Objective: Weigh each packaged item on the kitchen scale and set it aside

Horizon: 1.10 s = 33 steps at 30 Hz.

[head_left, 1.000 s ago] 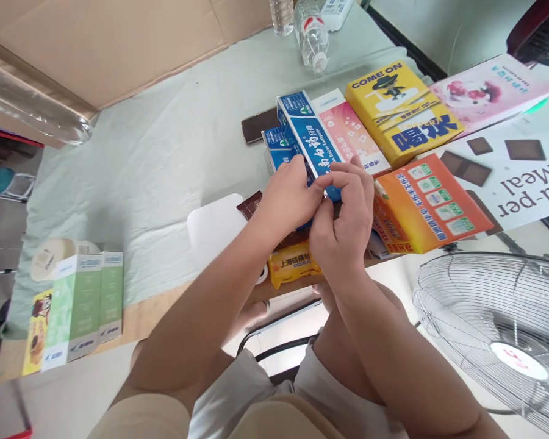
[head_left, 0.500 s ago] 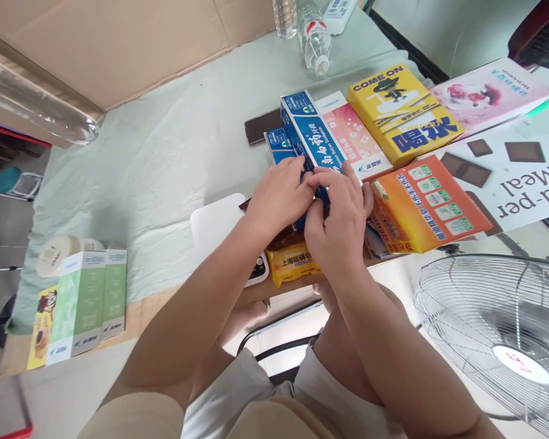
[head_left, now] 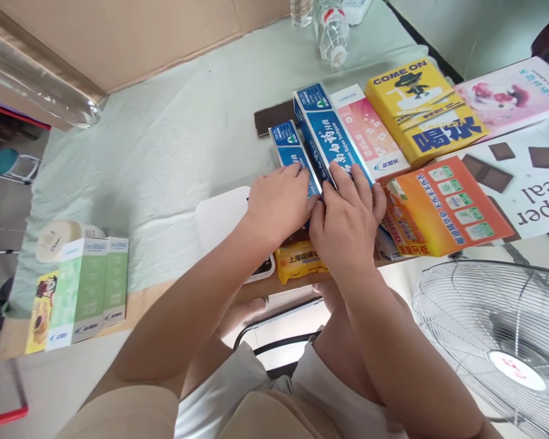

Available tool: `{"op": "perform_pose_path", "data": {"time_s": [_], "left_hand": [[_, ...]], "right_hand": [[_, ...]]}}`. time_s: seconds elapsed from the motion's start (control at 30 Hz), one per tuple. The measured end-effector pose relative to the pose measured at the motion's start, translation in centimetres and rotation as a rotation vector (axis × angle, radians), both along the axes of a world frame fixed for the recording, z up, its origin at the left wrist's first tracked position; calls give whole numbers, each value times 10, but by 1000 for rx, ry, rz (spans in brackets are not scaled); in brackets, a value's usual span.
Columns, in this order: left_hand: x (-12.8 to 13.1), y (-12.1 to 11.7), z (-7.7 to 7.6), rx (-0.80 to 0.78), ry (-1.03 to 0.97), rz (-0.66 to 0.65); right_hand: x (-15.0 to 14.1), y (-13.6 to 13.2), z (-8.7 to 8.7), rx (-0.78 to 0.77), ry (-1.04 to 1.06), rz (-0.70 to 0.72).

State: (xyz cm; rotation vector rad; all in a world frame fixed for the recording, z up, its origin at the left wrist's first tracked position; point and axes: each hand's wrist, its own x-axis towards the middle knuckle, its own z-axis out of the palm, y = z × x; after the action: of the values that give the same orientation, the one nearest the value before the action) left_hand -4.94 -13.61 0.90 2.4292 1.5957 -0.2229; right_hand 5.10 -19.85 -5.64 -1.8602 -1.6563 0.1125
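Note:
Two blue toothpaste boxes lie side by side at the table's front, seen in the head view. My left hand point(head_left: 281, 201) is closed over the near end of the smaller toothpaste box point(head_left: 287, 143). Curled over the lower part of the larger toothpaste box point(head_left: 322, 131) is my right hand point(head_left: 348, 216), its thumb beside my left fingers. Both hands hide the near ends of the boxes. Just below them sits a yellow soap packet point(head_left: 298, 261). A white flat object point(head_left: 222, 213) is partly covered by my left forearm.
To the right are a pink-and-white box point(head_left: 363, 131), a yellow box point(head_left: 425, 113), an orange box point(head_left: 457, 204) and a Meal box point(head_left: 531, 183). A dark flat box point(head_left: 274, 117) lies behind. Green-and-white boxes point(head_left: 89, 280) stand left; a fan point(head_left: 498, 329) is at lower right.
My fingertips, earlier meeting between the two toothpaste boxes, now lie flatter over them. More of the smaller box shows, with its far end lower than the larger one's. The view has shifted slightly.

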Motion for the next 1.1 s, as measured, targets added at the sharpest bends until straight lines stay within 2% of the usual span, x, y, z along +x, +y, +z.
{"op": "perform_pose_path", "data": {"time_s": [0.13, 0.33, 0.63, 0.77, 0.87, 0.93, 1.0, 1.03, 1.1], "left_hand": [[-5, 5, -10, 6, -85, -67], [-8, 11, -24, -21, -205, -91], [-8, 13, -18, -88, -242, -66], [-8, 14, -20, -95, -269, -77], [-12, 17, -21, -74, -300, -49], [-21, 15, -17, 34, -404, 6], [-36, 8, -9, 180, -548, 32], [-46, 0, -5, 233, -616, 17], [-67, -21, 3, 226, -702, 8]], "right_hand": [[-2, 0, -3, 26, -36, -12], [-6, 0, -6, 72, -50, -36], [-8, -1, -1, 40, -29, -45], [-9, -3, 0, 30, -24, -30], [-12, -6, 4, 120, 20, -19], [-16, -9, 8, 294, 104, 85], [-23, -12, 13, 458, 219, 277], [-27, -14, 14, 502, 271, 370], [-35, -18, 17, 520, 345, 491]]}}
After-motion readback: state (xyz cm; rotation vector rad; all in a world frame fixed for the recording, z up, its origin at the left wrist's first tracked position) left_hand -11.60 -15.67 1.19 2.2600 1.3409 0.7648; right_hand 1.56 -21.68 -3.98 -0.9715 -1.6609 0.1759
